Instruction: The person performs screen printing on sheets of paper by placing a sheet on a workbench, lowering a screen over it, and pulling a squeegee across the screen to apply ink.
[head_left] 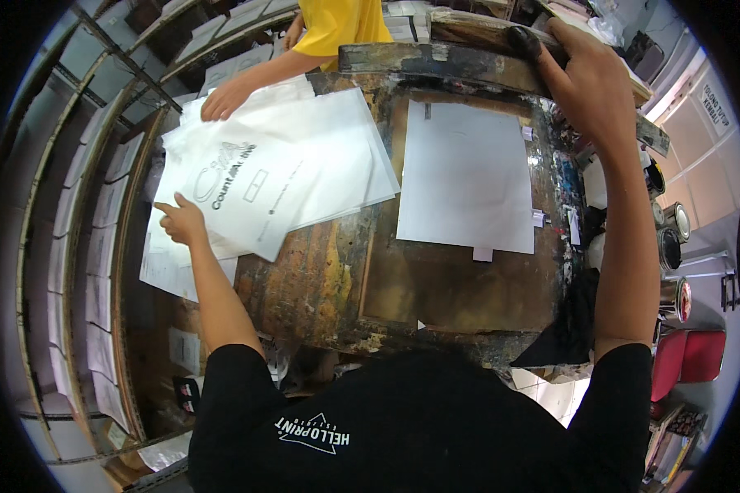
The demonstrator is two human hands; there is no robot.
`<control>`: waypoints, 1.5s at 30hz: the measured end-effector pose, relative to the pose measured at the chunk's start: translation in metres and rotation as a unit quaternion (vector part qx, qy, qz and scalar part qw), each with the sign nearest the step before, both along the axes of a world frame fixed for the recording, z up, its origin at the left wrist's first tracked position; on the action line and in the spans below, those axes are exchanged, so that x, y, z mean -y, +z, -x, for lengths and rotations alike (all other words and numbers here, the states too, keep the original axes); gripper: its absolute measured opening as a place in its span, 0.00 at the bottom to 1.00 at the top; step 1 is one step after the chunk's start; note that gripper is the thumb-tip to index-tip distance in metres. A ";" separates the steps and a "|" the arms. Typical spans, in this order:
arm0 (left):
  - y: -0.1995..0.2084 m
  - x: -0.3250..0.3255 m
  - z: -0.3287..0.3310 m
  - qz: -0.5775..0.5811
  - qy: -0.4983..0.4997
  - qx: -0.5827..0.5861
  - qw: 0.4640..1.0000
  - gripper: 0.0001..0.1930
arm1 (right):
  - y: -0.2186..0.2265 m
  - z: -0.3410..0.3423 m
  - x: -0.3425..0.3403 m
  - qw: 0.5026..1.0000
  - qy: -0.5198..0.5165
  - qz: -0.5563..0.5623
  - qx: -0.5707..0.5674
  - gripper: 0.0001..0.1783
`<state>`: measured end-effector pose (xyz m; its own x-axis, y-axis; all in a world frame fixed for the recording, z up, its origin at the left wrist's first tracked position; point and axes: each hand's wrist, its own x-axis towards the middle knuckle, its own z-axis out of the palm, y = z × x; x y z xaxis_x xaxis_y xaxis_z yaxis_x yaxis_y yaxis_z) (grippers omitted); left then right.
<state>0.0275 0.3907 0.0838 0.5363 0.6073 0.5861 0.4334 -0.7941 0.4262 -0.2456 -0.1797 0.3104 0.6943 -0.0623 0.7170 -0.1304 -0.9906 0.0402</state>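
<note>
My left hand [182, 220] is at the near left edge of a printed white sheet [304, 177], thumb and fingers apart. That sheet, with dark lettering and a line drawing, lies askew on a loose pile of similar sheets. My right hand [588, 78] is raised at the far right, wrapped over a worn wooden frame [489, 31]; a dark stain covers the thumb tip. Between my arms, a blank white sheet [466, 177] lies on a brown board [460, 287], with small paper tabs [483, 255] at its edges.
Across the table, a person in a yellow shirt [345, 25] rests a hand [228, 99] on the pile. Racks [107, 271] of sheets line the left. Paint cans [677, 220] and a red chair [689, 357] stand at right. Dark cloth [563, 329] hangs at the table's near right corner.
</note>
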 end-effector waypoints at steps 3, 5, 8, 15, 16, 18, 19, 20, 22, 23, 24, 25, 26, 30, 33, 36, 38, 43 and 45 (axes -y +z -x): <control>0.001 0.089 0.044 0.011 -0.433 0.147 0.889 0.21 | -0.001 0.001 -0.002 1.000 -0.012 0.000 -0.004 0.27; -0.034 0.165 0.092 0.159 -0.591 -0.132 0.780 0.20 | -0.004 0.001 -0.003 1.000 -0.014 0.004 -0.010 0.27; -0.077 0.233 0.124 -0.101 -0.640 -0.054 0.760 0.17 | -0.008 0.004 -0.004 1.000 0.001 0.006 0.003 0.27; -0.062 0.246 0.083 0.037 -0.569 -0.092 0.816 0.18 | -0.004 0.010 -0.014 0.999 0.022 0.030 0.028 0.23; -0.054 0.247 0.080 0.092 -0.579 -0.086 0.806 0.19 | 0.000 0.008 -0.015 0.998 0.034 0.035 0.036 0.23; -0.043 0.249 0.087 0.130 -0.620 -0.162 0.756 0.23 | 0.007 0.004 -0.016 0.999 -0.025 -0.028 -0.035 0.24; -0.043 0.251 0.098 0.122 -0.633 -0.217 0.733 0.25 | 0.010 0.004 -0.017 0.995 -0.055 -0.043 -0.066 0.28; -0.044 0.255 0.109 0.114 -0.650 -0.252 0.708 0.27 | 0.014 0.001 -0.017 0.990 -0.085 -0.057 -0.096 0.34; -0.059 0.266 0.149 -0.138 -0.697 -0.318 0.627 0.38 | 0.017 0.002 -0.018 0.993 -0.061 -0.042 -0.095 0.32; -0.066 0.271 0.167 -0.174 -0.721 -0.248 0.623 0.42 | 0.018 0.004 -0.017 0.993 -0.057 -0.039 -0.094 0.32; -0.071 0.279 0.183 -0.219 -0.728 -0.258 0.597 0.48 | 0.018 0.003 -0.017 0.993 -0.055 -0.036 -0.094 0.32; -0.075 0.293 0.193 -0.213 -0.756 -0.227 0.576 0.51 | 0.018 0.006 -0.017 0.997 -0.013 -0.044 -0.070 0.32; -0.076 0.308 0.202 -0.215 -0.773 -0.235 0.549 0.54 | 0.017 0.005 -0.016 0.996 -0.005 -0.050 -0.073 0.32; -0.072 0.378 0.243 -0.209 -0.827 -0.203 0.481 0.60 | 0.014 0.003 -0.009 0.997 -0.001 -0.040 -0.063 0.32; -0.067 0.412 0.259 -0.227 -0.832 -0.206 0.463 0.61 | 0.012 0.001 -0.003 0.999 0.027 -0.034 -0.014 0.31; -0.069 0.424 0.264 -0.230 -0.838 -0.211 0.447 0.62 | 0.008 0.005 -0.002 0.997 0.033 -0.039 -0.057 0.31; -0.072 0.424 0.264 -0.232 -0.841 -0.209 0.441 0.61 | 0.009 0.010 -0.005 0.997 0.026 -0.027 -0.067 0.31; -0.073 0.424 0.268 -0.223 -0.854 -0.172 0.437 0.60 | 0.023 0.016 -0.012 0.997 0.057 -0.041 -0.040 0.30; -0.071 0.425 0.271 -0.233 -0.852 -0.171 0.437 0.59 | 0.030 0.015 -0.009 0.984 0.057 -0.115 -0.126 0.30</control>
<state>-0.2432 -0.0342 0.0126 0.0812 -0.9865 0.1419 -0.9808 -0.0537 0.1875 -0.2602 -0.1702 0.3403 0.8597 -0.1143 0.4978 -0.0328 -0.9850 -0.1695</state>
